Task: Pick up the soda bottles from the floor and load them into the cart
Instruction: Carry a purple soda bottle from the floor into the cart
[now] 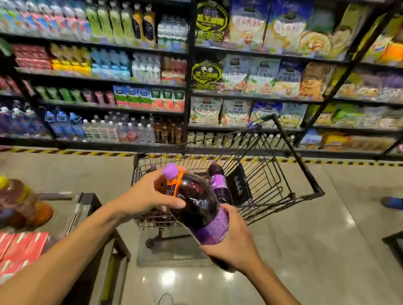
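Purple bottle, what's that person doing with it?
A person is holding a big dark soda bottle with a purple cap over a black wire shopping cart in a store aisle. The left grip holds it just below the cap; the right grip wraps its lower, labelled end. Another purple-labelled bottle already lies in the cart, so this one looks about to go in too.

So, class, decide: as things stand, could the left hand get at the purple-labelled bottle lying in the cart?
Probably not yet. The left hand grips the neck of the held bottle, which also hangs between it and the lying bottle. The cart is open-topped, so once freed, the way looks clear.
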Tool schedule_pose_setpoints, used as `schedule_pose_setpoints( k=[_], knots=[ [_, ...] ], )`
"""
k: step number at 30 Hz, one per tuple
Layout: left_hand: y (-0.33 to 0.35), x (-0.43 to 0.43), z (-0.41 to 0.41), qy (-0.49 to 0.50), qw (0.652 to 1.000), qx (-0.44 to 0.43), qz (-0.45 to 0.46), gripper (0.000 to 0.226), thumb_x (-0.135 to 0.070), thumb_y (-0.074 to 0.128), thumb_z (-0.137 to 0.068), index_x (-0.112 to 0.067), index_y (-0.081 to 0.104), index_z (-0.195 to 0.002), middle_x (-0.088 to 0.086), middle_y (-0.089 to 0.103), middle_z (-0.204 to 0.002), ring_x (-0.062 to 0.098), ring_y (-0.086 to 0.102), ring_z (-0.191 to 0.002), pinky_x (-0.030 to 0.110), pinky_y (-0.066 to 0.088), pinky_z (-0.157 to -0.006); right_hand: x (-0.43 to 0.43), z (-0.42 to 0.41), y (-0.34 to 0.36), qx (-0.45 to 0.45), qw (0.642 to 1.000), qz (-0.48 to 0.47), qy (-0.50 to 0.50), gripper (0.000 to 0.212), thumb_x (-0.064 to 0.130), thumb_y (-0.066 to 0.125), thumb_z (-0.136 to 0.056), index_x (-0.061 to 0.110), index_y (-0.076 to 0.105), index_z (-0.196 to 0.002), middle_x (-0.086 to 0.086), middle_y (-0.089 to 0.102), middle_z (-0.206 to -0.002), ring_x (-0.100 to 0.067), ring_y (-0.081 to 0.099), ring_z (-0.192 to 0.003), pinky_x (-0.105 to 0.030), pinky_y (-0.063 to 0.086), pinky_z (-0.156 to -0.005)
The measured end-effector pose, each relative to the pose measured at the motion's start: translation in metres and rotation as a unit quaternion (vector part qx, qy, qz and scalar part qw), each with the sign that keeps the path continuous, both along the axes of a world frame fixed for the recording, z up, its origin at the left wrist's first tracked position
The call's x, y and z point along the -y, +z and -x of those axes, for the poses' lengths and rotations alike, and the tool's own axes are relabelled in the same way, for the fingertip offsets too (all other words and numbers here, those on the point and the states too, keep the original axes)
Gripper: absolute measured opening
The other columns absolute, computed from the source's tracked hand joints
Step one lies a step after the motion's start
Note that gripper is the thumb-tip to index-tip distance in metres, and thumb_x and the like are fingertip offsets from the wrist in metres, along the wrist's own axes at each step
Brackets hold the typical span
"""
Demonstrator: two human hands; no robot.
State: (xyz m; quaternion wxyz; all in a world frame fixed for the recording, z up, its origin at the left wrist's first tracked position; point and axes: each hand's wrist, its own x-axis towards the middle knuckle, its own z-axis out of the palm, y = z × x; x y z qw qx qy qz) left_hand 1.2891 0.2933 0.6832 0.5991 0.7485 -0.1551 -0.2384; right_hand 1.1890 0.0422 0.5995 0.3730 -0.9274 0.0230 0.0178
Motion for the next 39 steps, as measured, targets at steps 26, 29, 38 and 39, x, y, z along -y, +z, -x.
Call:
schedule_pose_setpoints(
  k=[26, 29, 38, 39],
  knots=[
    [-0.101, 0.119, -0.346, 0.084, 0.991, -0.097, -0.031, 0.083, -0.042, 0.096, -0.062, -0.038, 0.052, -0.132, -0.01, 0.07, -0.123, 0.006, 0.068, -0.111, 0.04, 0.052, -0.103, 0.045, -0.326, -0.096, -0.117, 0.974, -0.165, -0.106, 0.103, 0.059, 0.094, -0.053, 0.041, 0.037, -0.137, 0.01, 0.053, -0.128, -0.011, 0.056, -0.114, -0.03, 0.05, -0.1],
    [-0.13, 0.121, -0.359, 0.102, 0.985, -0.13, -0.047, 0.076, -0.036, 0.095, -0.063, -0.037, 0.056, -0.129, -0.011, 0.073, -0.118, 0.009, 0.07, -0.109, 0.047, 0.052, -0.104, 0.047, -0.338, -0.122, -0.149, 0.967, -0.181, -0.101, 0.1, 0.045, 0.098, -0.054, 0.037, 0.039, -0.134, 0.021, 0.055, -0.122, 0.0, 0.058, -0.109, -0.01, 0.048, -0.092],
    [-0.261, 0.146, -0.397, 0.162, 0.955, -0.243, -0.049, 0.062, -0.011, 0.092, -0.068, -0.024, 0.064, -0.122, -0.002, 0.077, -0.108, 0.02, 0.073, -0.103, 0.036, 0.059, -0.092, 0.054, -0.366, -0.234, -0.238, 0.947, -0.153, -0.152, 0.099, 0.047, 0.097, -0.05, 0.046, 0.037, -0.128, 0.021, 0.06, -0.115, 0.001, 0.062, -0.102, -0.013, 0.048, -0.085],
    [-0.276, 0.149, -0.402, 0.158, 0.955, -0.248, -0.048, 0.06, -0.01, 0.09, -0.07, -0.024, 0.064, -0.122, -0.002, 0.077, -0.108, 0.018, 0.074, -0.1, 0.031, 0.06, -0.087, 0.052, -0.368, -0.247, -0.25, 0.943, -0.15, -0.163, 0.1, 0.05, 0.097, -0.049, 0.048, 0.035, -0.127, 0.019, 0.062, -0.117, -0.002, 0.063, -0.104, -0.018, 0.051, -0.087]
  ],
)
